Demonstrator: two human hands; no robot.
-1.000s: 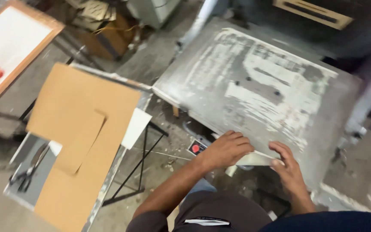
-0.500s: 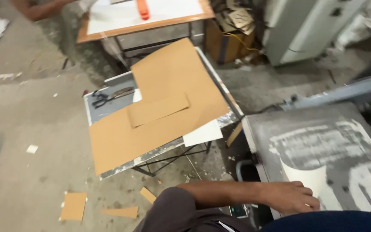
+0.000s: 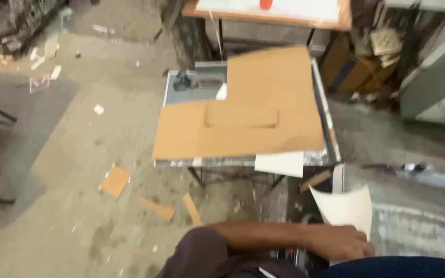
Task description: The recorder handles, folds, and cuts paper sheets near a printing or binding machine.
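Left hand (image 3: 338, 242): closed on the lower edge of a pale sheet (image 3: 347, 208), now lifted off the grey work surface (image 3: 418, 226).
Right hand: out of view.
Cardboard stack (image 3: 253, 113): unmoved on small metal table (image 3: 330, 149), now centred in view.
Floor scraps (image 3: 115, 181): as before.

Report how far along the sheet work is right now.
Done: brown cardboard sheets lie stacked on the small metal table, with cardboard offcuts on the floor. In hand: one hand grips a pale sheet lifted off the grey machine bed; which hand it is cannot be told. Left: that sheet is not yet set down anywhere.
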